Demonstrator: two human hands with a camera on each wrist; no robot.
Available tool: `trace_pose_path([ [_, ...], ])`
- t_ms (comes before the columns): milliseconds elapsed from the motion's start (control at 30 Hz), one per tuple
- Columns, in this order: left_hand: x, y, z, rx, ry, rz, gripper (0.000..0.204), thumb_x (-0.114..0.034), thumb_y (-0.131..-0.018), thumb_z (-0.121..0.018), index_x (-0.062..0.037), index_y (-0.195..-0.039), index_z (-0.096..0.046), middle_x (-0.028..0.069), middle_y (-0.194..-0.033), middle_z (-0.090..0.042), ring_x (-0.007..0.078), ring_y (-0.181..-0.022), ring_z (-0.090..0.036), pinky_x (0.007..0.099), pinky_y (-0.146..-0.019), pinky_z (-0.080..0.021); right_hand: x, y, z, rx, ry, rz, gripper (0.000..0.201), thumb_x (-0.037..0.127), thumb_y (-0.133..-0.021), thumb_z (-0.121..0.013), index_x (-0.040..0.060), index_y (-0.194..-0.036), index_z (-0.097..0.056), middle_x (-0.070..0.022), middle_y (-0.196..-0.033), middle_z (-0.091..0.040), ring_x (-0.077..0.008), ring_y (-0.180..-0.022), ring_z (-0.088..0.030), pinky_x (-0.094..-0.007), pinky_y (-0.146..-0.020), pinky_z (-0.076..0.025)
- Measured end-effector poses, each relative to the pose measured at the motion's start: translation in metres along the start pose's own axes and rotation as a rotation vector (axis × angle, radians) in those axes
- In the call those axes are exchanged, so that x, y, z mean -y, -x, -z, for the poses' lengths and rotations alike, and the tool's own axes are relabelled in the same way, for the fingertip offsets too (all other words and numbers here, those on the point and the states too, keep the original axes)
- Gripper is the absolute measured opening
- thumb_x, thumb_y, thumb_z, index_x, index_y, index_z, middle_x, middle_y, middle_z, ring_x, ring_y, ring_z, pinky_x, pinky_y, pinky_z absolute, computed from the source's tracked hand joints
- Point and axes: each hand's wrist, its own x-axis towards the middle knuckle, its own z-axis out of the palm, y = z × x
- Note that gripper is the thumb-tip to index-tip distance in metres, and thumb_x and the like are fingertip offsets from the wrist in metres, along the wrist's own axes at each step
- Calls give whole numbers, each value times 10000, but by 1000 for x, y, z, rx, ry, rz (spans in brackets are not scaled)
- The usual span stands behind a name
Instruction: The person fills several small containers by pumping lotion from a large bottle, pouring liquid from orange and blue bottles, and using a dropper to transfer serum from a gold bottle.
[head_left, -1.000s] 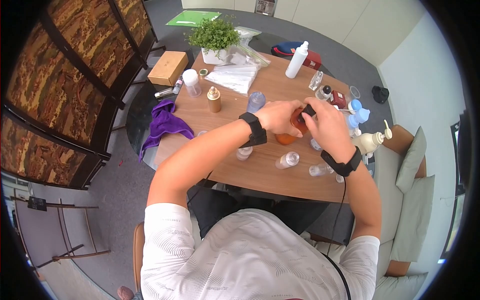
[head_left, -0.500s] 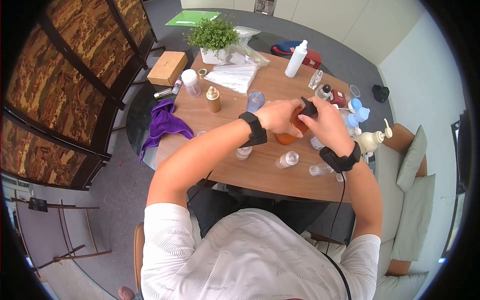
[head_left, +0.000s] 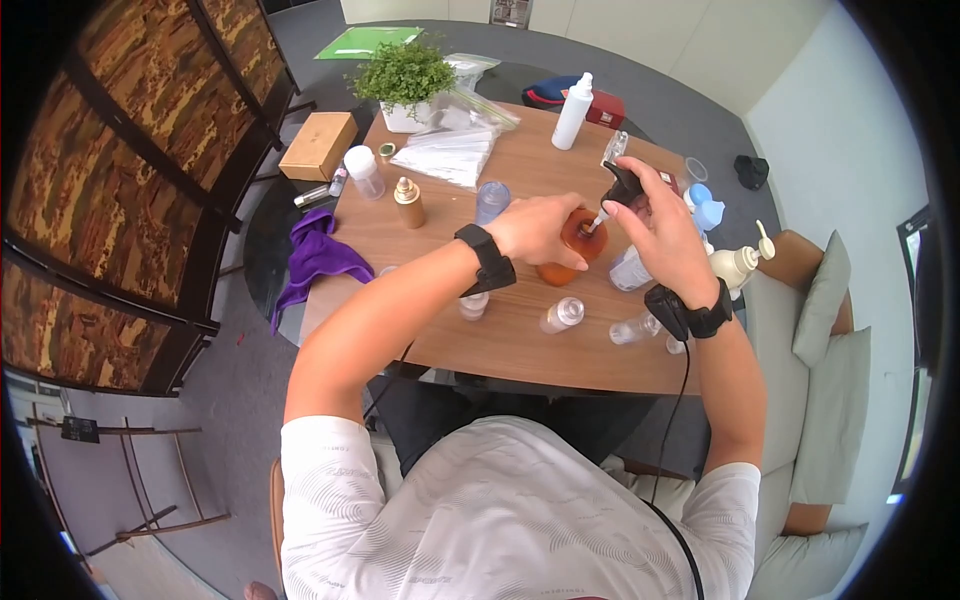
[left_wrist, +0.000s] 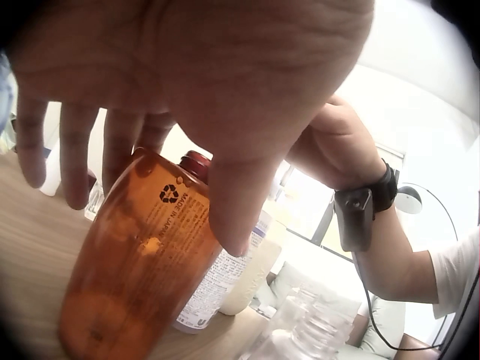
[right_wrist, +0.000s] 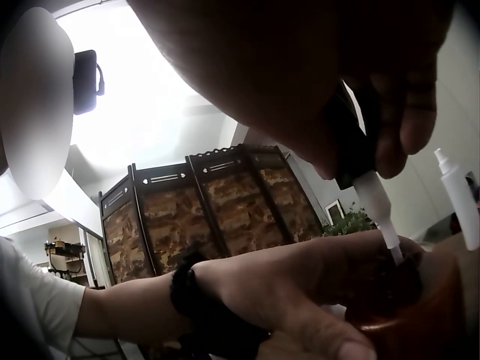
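Observation:
My left hand (head_left: pixel 537 232) grips a translucent amber bottle (head_left: pixel 562 268) around its upper part; in the left wrist view the bottle (left_wrist: pixel 135 262) stands tilted, its threaded neck bare. Between the fingers and thumb of my right hand (head_left: pixel 668 230) is a black pump head (head_left: pixel 622 184). Its whitish stem (right_wrist: pixel 376 206) points down into the bottle's mouth. A clear bottle with a printed label (left_wrist: pixel 217 289) is just behind the amber one.
Several clear bottles stand around, one (head_left: pixel 563 315) near the front edge. A gold bottle (head_left: pixel 409 203), purple cloth (head_left: pixel 318 255) and potted plant (head_left: pixel 404 80) are at the left. On the right stands a cream pump bottle (head_left: pixel 738 264); farther back, a white spray bottle (head_left: pixel 572 115).
The pump head has come up off the amber bottle's neck in my right hand, which has moved up and away, showing the stem. The head view has shifted slightly.

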Motion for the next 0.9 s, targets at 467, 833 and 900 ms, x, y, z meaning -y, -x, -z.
trace_pose_path([
  [467, -68, 103, -12, -304, -82, -104, 692, -225, -882, -803, 17, -1442, -476, 248, -1246, -615, 438, -1158, -602, 491, -986, -499, -9, 7, 7, -139, -101, -20, 437, 160, -913, -800, 15, -1291, -635, -43, -990, -715, -131, -844, -636, -287, -773, -520],
  [833, -21, 105, -119, -428, 171, 93, 759, -219, -895, -804, 81, -1463, -400, 317, -1356, -568, 468, -1276, -559, 491, -1064, -477, -7, 7, 8, -135, -172, -48, 433, 152, -901, -805, -13, -1275, -660, -49, -990, -731, -132, -860, -671, -280, -797, -528],
  [900, -16, 102, -124, -419, 217, 112, 718, -216, -889, -806, 62, -1438, -437, 302, -1305, -601, 460, -1218, -590, 495, -1018, -495, -6, 9, 8, -119, -121, -28, 439, 145, -900, -805, -13, -1282, -656, -51, -992, -730, -131, -855, -671, -279, -793, -530],
])
